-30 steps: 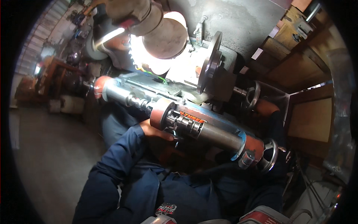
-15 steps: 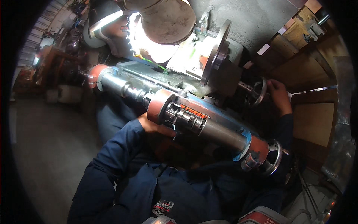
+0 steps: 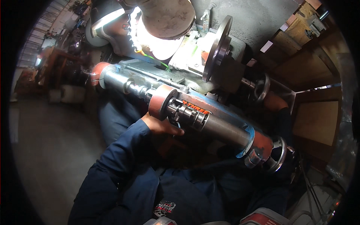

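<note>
A long machine bed [image 3: 219,107] lies slantwise before me, bearing a shiny stepped steel shaft [image 3: 187,113]. The shaft passes through a thick red ring [image 3: 162,102], between a steel cylinder [image 3: 117,80] at the far left and a grey cylinder [image 3: 228,129] at the right. My left hand [image 3: 161,125] is closed beneath the ring, one digit reaching right beside a small metal lever; the ring hides the other fingers. At the right, my right hand [image 3: 276,102] grips the rim of a chrome handwheel [image 3: 262,88], its fingers in shadow.
A big steel disc [image 3: 219,48] stands upright behind the bed. Bright lamps [image 3: 108,19] light the work from the upper left. A second handwheel [image 3: 279,155] juts from the bed's right end. Wooden panels [image 3: 315,120] stand at the right.
My right hand has moved down around the handwheel's rim. My left hand has shifted slightly right under the ring. The view has shifted slightly.
</note>
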Demonstrator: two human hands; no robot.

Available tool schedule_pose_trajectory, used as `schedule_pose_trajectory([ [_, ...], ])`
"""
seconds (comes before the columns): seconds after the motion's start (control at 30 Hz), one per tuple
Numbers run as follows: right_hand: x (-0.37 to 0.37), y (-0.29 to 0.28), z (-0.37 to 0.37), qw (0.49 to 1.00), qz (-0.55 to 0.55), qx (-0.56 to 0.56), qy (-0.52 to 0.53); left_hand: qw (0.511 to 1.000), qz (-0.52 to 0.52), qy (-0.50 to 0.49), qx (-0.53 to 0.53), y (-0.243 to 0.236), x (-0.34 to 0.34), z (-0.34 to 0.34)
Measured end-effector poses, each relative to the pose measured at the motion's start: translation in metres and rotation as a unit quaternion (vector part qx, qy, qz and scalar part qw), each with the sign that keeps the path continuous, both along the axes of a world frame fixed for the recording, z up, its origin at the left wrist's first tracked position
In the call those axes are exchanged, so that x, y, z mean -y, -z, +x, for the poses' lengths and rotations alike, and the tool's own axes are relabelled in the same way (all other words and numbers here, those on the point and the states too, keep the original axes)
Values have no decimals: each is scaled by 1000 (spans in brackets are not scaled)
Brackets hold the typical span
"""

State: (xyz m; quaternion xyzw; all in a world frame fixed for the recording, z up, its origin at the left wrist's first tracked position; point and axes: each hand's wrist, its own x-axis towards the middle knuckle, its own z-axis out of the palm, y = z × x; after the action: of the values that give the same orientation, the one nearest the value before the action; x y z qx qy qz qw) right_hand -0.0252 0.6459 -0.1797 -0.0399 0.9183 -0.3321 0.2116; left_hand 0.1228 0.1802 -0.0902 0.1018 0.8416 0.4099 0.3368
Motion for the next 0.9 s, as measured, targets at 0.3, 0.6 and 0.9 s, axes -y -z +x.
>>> schedule_pose_trajectory([
  [0.3, 3, -1, -1, 997, 7, -65, -40, 998, -55, -27, -32, -30, -22, -1],
  [0.6, -1, -65, -4, 982, 19, -172, 77, 996, -71, 0, -53, -27, -28, -1],
  [0.9, 9, -108, 22, 990, -109, -58, 75, 988, -133, -5, -79, -25, -27, 7],
])
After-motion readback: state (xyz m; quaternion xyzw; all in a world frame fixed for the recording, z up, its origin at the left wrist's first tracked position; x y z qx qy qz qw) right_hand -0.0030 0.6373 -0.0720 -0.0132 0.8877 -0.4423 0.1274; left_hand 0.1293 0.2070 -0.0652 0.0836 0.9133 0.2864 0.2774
